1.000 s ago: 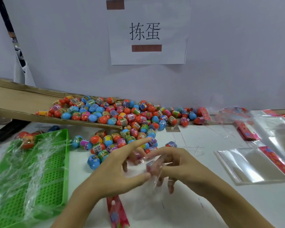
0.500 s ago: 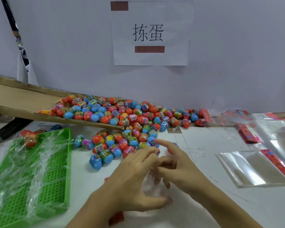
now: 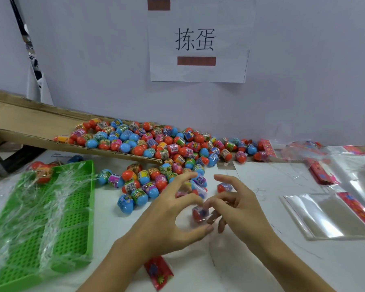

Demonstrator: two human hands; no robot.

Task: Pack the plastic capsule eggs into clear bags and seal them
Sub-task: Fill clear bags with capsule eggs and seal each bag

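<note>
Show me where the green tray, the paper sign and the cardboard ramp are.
green tray (image 3: pixel 77 209), head view, on its perforated floor.
paper sign (image 3: pixel 226 28), head view, on its blank white part.
cardboard ramp (image 3: pixel 25 121), head view, on its bare upper surface.

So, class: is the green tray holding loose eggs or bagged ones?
Bagged: clear bags cover the tray; egg inside one.

Green tray (image 3: pixel 76 228) cut off left; bag (image 3: pixel 219 247) between hands barely discernible.

The eggs (image 3: pixel 156 148) are orange and blue with multicoloured label bands. The tray (image 3: pixel 40 218) is bright green, perforated with small holes. The clear bags (image 3: pixel 329 216) carry red patterned strips. The sign (image 3: pixel 198 41) is white with black characters.
</note>
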